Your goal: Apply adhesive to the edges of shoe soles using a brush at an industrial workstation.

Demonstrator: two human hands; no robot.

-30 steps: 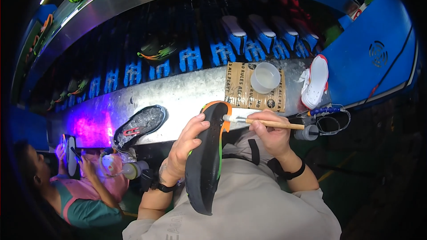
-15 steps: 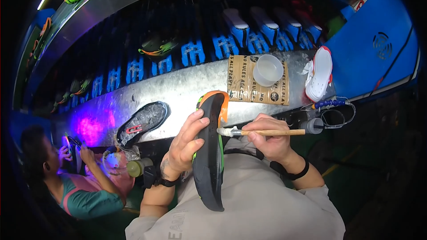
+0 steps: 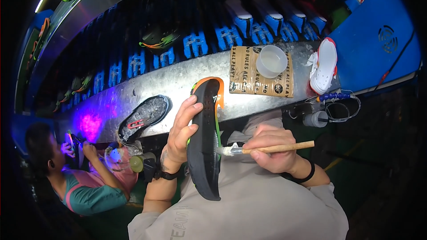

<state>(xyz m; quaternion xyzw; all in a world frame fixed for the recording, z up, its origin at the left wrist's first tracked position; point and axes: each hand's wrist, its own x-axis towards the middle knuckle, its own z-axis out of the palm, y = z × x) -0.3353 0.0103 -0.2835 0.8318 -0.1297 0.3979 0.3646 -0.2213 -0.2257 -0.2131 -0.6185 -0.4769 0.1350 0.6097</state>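
My left hand (image 3: 181, 126) grips a black shoe sole (image 3: 203, 151) by its left side, holding it lengthwise in front of my body. Orange trim shows round the sole's far end, and green runs along its edges. In my right hand (image 3: 272, 147) is a glue brush with a wooden handle (image 3: 299, 146), fingers closed around it. The white-coated bristles (image 3: 226, 150) meet the sole's right edge, about midway along its length. Whether they press on the rim or just inside it is hard to tell.
A metal bench (image 3: 178, 80) runs across, bearing a dark shoe part (image 3: 144, 115), a taped cardboard piece (image 3: 240, 78) under a translucent cup (image 3: 271, 61), and a white-and-red sole (image 3: 324, 69). Blue holders (image 3: 195, 44) line the far side. Another person (image 3: 91, 191) works at left.
The brush has slid nearer to me along the sole's right edge. The sole sits slightly farther up and left in view, still in my left hand.
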